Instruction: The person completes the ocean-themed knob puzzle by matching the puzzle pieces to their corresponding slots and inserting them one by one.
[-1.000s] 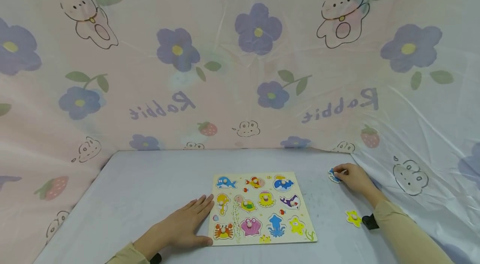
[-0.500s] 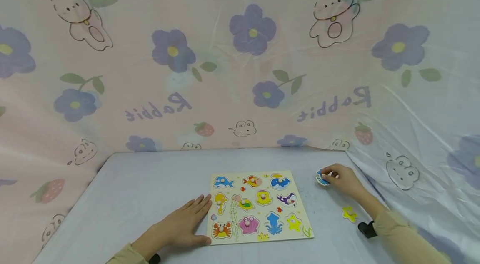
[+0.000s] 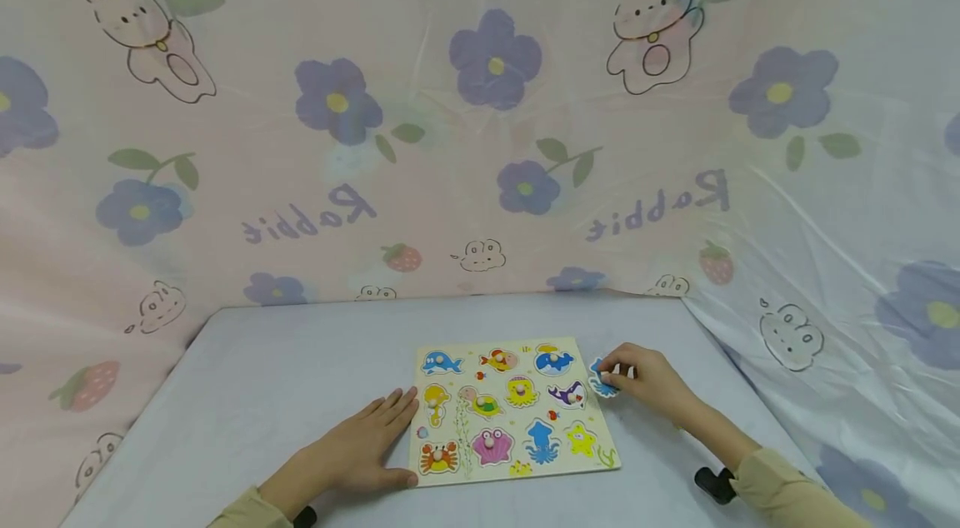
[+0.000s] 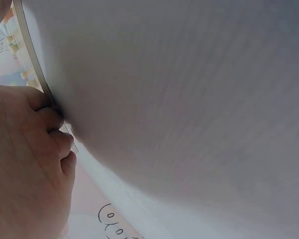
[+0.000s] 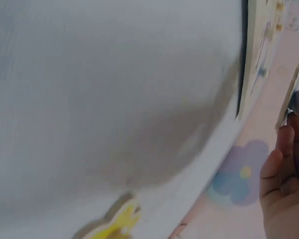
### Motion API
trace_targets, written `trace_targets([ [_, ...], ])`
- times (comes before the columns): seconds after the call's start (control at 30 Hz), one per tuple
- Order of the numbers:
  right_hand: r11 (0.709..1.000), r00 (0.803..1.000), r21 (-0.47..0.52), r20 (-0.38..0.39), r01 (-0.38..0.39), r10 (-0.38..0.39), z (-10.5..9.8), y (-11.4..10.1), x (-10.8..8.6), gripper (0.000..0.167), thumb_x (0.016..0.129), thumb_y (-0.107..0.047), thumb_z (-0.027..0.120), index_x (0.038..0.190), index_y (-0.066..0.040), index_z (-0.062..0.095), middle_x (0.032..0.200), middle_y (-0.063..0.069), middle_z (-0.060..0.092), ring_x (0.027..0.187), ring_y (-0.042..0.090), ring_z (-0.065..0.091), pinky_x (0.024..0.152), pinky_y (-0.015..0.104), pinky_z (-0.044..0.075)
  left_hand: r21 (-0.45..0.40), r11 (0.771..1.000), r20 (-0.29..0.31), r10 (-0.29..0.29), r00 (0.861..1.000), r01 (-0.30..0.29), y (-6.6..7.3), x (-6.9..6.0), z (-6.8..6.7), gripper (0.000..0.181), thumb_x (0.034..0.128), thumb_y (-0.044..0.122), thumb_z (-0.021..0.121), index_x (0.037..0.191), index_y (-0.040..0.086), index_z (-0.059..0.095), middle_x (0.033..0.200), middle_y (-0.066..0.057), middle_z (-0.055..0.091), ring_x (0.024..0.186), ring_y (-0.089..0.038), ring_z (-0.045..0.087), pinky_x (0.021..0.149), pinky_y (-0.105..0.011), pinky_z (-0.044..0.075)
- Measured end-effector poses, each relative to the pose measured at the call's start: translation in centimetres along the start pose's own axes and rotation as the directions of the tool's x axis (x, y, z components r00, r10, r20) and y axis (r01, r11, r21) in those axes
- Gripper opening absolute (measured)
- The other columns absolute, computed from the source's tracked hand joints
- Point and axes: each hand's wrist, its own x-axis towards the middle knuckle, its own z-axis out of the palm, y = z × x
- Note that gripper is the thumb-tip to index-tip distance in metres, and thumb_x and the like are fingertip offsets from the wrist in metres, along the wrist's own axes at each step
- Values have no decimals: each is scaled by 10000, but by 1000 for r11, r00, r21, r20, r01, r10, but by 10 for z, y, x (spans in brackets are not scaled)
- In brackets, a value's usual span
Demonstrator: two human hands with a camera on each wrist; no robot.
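My left hand (image 3: 360, 445) lies with straight fingers on the table at the left side of a cream puzzle board (image 3: 510, 418), touching its edge. In the left wrist view, that hand (image 4: 27, 159) is against the board's edge (image 4: 34, 59). The thumb and fingers of my right hand (image 3: 648, 382) pinch a blue squid puzzle piece (image 3: 600, 381) beside the board's upper right edge. Seen from the right wrist, the squid piece (image 5: 289, 97) is raised and tilted. Knobbed sea-animal pieces sit in the board; its squid and star places show flat pictures.
A yellow star puzzle piece (image 5: 117, 224) lies on the table right of the board, mostly hidden by my right forearm in the head view. The white table (image 3: 300, 361) ends at a hanging cloth (image 3: 420, 203) printed with rabbits and flowers.
My right hand has carried the squid piece left and nearer, from the table's far right to the board's edge. My left hand stays beside the board. The head view has shifted slightly.
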Motion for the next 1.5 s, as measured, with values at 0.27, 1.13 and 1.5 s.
trace_targets([
  [0.27,985,988,134,95,109,-122,18,-27,-5,75,921,-143,796,974,-186,766,946,-81,705,778,18,567,613,211,491,-5,1000,-1,9,1000,-9,-3,1,3,1086,895,798,545,1625,28,310,1721,-124,220,1572,-347,240,1252,-551,262],
  [1.13,971,930,211,323,109,-175,60,-69,3,41,932,-238,792,961,-210,787,909,-199,652,768,-13,541,673,190,503,-19,1000,4,-5,1000,5,-2,1,2,1092,885,797,559,1627,36,311,1725,-110,214,1577,-339,231,1254,-557,256],
  [1.5,980,922,164,350,116,-167,61,-79,3,41,936,-217,792,958,-183,799,853,-212,602,771,-10,532,690,175,481,-4,1000,-2,3,1000,-3,-5,3,5,1094,883,806,550,1627,39,315,1723,-110,223,1575,-339,238,1251,-549,269],
])
